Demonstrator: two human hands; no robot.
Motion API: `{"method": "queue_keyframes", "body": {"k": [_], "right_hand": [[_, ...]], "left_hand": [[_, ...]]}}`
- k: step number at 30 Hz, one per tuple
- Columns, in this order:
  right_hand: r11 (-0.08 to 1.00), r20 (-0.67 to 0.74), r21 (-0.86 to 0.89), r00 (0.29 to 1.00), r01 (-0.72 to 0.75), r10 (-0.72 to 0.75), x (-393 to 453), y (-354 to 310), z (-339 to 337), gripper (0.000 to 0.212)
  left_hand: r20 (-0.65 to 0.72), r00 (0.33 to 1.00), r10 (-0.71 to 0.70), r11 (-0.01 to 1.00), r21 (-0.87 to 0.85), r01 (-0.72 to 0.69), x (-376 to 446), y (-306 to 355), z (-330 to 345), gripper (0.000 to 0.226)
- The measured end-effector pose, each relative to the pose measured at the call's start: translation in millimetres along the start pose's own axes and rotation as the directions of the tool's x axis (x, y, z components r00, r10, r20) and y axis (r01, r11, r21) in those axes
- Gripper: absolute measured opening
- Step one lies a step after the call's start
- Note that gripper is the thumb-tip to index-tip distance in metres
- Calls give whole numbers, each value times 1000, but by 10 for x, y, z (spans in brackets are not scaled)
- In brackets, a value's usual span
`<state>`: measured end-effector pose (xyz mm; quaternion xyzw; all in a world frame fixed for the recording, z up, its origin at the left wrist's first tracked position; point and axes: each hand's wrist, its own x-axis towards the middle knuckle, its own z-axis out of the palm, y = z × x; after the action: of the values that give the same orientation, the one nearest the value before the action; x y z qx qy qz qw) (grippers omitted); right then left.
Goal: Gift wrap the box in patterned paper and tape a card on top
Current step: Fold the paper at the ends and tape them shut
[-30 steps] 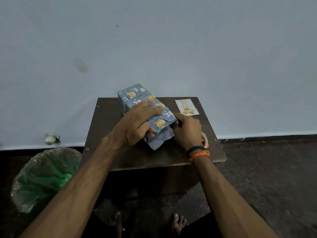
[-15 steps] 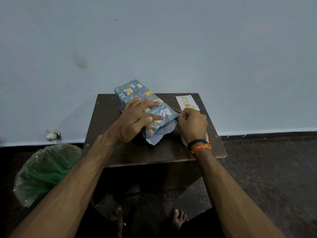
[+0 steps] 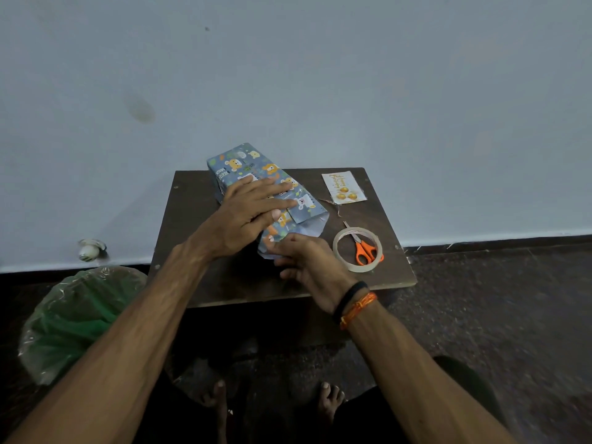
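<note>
Leftmost, on the floor beside the tabletop (image 3: pixel 198 270), a green bin (image 3: pixel 73 318) lined with clear plastic, well to the left of both hands. Above it, at the foot of the wall, a small round white object (image 3: pixel 89 250), too dim to identify. Next, the left hand (image 3: pixel 246 216), laid flat on top of the box (image 3: pixel 256 184) with fingers straight and pressing down the patterned paper (image 3: pixel 302 203); grip apart, nothing curled round. Under that palm, the box lying on the dark tabletop, angled away toward the wall, already covered along its length in blue paper printed with bears. Just right of and below the left hand, the right hand (image 3: pixel 307 261) at the near open end of the wrapping, fingertips touching the loose paper edge there; whether pinching or only pressing, cannot tell. Black and orange bands (image 3: pixel 354 304) on the right wrist. Right of the right hand, close by, a tape roll (image 3: pixel 339 262) with orange-handled scissors (image 3: pixel 363 248) lying across its ring. Beyond these, toward the far right corner, the card (image 3: pixel 343 188) lying flat, apart from the box.
</note>
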<state>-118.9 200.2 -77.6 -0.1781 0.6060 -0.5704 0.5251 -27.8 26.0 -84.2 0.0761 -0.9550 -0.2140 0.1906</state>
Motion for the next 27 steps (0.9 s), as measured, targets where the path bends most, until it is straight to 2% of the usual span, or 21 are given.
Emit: {"method": "queue_keyframes", "body": {"k": [2,4,6,12,17,21,23,25,27], "right_hand": [[995,-85,-79,994,59,-66,9,52,60,18],[977,-176,-151,968,151,-177,8,100,130,15],[968,-240,-144,942,204,-234,8,158,190,15],[972,-306,63,932,224,-195,-27,255,285,14],[964,-357,-25,898,265,-257,-82,282,286,13],[980,-316,-40,927,197,-200,-120,302,322,8],[986,-377,-1,914,165,-153,-113,260,281,5],[981,-450,103,887,165,-102,-96,192,200,9],[952,-463,251,886,176,-42,-60,88,114,20]], "left_hand": [[16,1000,-7,1000,-18,8,8,-8,-17,46],[26,1000,-8,1000,-28,9,12,-11,-27,45],[26,999,-24,999,-46,26,10,5,-24,45],[16,997,-70,995,-74,71,12,50,-13,48],[31,994,-108,983,-149,111,25,84,-33,44],[44,993,-107,975,-192,113,21,94,-54,52],[24,995,-100,982,-158,102,31,83,-37,52],[10,995,-101,988,-117,101,50,65,-20,55],[0,995,-102,989,-108,102,61,59,-21,55]]}}
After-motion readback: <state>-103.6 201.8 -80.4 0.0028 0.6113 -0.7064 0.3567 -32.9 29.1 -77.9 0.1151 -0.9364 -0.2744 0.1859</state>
